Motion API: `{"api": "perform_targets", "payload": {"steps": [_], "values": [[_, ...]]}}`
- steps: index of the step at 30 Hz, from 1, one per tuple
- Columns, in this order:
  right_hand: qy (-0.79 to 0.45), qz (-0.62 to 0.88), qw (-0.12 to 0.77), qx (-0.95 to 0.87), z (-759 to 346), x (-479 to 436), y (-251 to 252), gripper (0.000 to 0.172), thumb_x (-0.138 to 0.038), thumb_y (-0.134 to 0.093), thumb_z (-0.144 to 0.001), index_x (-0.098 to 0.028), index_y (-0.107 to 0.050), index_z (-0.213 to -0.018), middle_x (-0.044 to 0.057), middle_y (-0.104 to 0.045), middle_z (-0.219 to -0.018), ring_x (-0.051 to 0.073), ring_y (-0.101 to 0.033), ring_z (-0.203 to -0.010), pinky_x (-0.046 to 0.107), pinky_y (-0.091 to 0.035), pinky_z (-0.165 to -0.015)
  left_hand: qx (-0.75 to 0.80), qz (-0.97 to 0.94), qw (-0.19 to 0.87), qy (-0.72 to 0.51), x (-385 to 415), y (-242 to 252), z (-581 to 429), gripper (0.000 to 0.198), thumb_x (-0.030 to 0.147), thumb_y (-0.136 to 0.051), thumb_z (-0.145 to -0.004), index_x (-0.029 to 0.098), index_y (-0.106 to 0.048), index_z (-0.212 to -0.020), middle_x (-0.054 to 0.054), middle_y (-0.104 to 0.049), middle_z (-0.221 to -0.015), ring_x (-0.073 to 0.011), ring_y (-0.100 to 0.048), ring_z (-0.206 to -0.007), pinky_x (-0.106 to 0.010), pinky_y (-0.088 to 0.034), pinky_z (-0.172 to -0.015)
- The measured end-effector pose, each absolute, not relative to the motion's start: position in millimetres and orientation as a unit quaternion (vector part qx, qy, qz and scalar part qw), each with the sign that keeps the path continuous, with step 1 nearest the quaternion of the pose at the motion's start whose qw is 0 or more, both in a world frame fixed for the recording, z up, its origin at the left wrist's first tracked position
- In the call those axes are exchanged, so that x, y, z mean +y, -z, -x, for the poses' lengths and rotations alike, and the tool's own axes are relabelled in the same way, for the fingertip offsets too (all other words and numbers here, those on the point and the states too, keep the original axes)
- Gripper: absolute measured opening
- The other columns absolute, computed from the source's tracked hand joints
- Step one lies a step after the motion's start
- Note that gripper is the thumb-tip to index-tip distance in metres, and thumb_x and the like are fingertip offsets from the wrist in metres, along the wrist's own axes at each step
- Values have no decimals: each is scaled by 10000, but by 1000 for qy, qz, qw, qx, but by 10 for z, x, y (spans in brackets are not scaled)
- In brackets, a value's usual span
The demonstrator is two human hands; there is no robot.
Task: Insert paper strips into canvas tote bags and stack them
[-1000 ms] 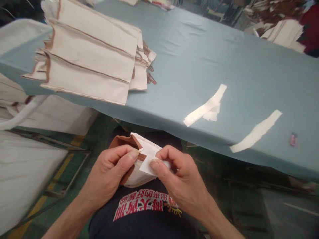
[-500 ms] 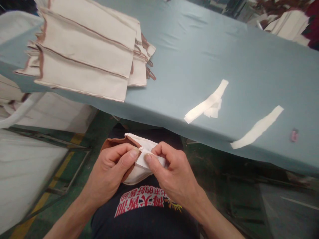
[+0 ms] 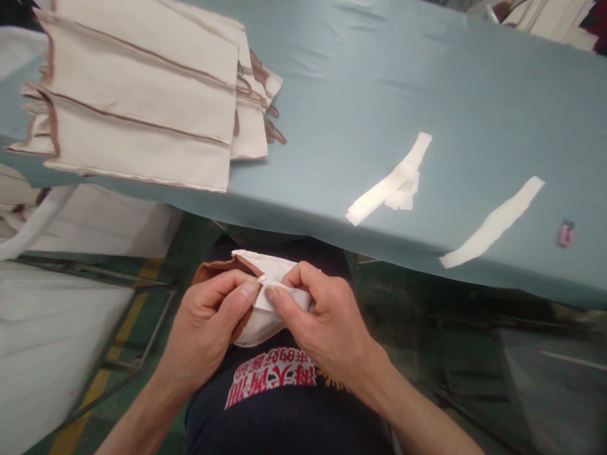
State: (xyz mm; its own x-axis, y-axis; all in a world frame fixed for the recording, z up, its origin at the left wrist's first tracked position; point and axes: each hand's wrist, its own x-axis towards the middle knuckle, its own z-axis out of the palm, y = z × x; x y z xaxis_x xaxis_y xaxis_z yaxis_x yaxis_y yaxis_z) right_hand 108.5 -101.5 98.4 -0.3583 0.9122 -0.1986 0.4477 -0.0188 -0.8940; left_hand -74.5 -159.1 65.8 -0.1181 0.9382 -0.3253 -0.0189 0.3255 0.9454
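Observation:
Over my lap I hold a cream-and-brown fabric piece (image 3: 272, 262), folded, with its white inner side showing at the top. My left hand (image 3: 211, 325) is closed on it, thumb and forefinger pinching its brown edge near a small white tip. Close beside, my right hand (image 3: 322, 316) grips the white folded part between thumb and bent fingers. The two thumbs are a short gap apart. Both palms hide much of the fabric, and its lower cream edge hangs between the hands.
A table (image 3: 322, 183) with a blue-grey cover lies ahead. Stacked cream fabric pieces (image 3: 142, 95) with brown edging rest on its left. White strips (image 3: 389, 183), another white strip (image 3: 493, 221) and a small pink object (image 3: 566, 234) lie on the right. A metal frame (image 3: 147, 335) stands lower left.
The camera view has shifted slightly, so the table's things sit a little higher. Both hands keep their pinch on the fabric, with hardly any movement.

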Motion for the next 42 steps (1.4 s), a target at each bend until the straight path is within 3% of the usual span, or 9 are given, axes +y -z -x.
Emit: {"api": "perform_targets", "payload": {"steps": [3,7,13,18,26,42], "values": [[-495,519,230,-658,-1068,-985,-960,276,-429,-636,-910,-231,-560,-733,-51,-539,-592,116,-433,-528,275,-289,-602,607,-371,550,-437,-1594,-615,762,489,619,-735,-977,179,-711,-765,47,-493,-574,-90,-366,-513,-182,-299,-453],[-509,515,227,-651,-1046,-968,-873,282,-449,-628,-897,-235,-550,-732,-53,-519,-600,120,-423,-540,280,-293,-620,606,-333,565,-450,-1578,-601,757,452,614,-799,-926,173,-763,-835,3,-627,-694,-110,-496,-593,-182,-418,-520],[-521,513,230,-642,-1052,-984,-800,296,-484,-611,-898,-240,-542,-745,-52,-517,-614,128,-425,-552,286,-284,-622,592,-291,591,-465,-1568,-643,728,489,667,-834,-858,186,-767,-801,53,-495,-580,-70,-369,-483,-163,-319,-438],[-543,507,247,-623,-1068,-1001,-791,302,-489,-609,-889,-243,-528,-733,-48,-533,-627,131,-435,-566,284,-309,-619,569,-334,598,-455,-1596,-599,779,366,542,-910,-825,199,-817,-915,-1,-716,-735,-107,-580,-595,-163,-464,-539],[-581,486,278,-590,-1062,-1039,-708,330,-517,-616,-897,-243,-523,-738,-37,-557,-663,141,-467,-612,282,-343,-610,551,-358,594,-464,-1619,-569,775,313,481,-906,-855,198,-817,-954,-17,-773,-803,-127,-662,-654,-169,-536,-595],[-611,470,271,-576,-1007,-1029,-655,345,-512,-647,-909,-233,-532,-742,-29,-578,-684,134,-483,-630,270,-381,-611,611,-411,515,-438,-1546,-686,714,176,354,-813,-841,183,-777,-860,-9,-753,-684,-138,-647,-547,-185,-509,-505]]}}
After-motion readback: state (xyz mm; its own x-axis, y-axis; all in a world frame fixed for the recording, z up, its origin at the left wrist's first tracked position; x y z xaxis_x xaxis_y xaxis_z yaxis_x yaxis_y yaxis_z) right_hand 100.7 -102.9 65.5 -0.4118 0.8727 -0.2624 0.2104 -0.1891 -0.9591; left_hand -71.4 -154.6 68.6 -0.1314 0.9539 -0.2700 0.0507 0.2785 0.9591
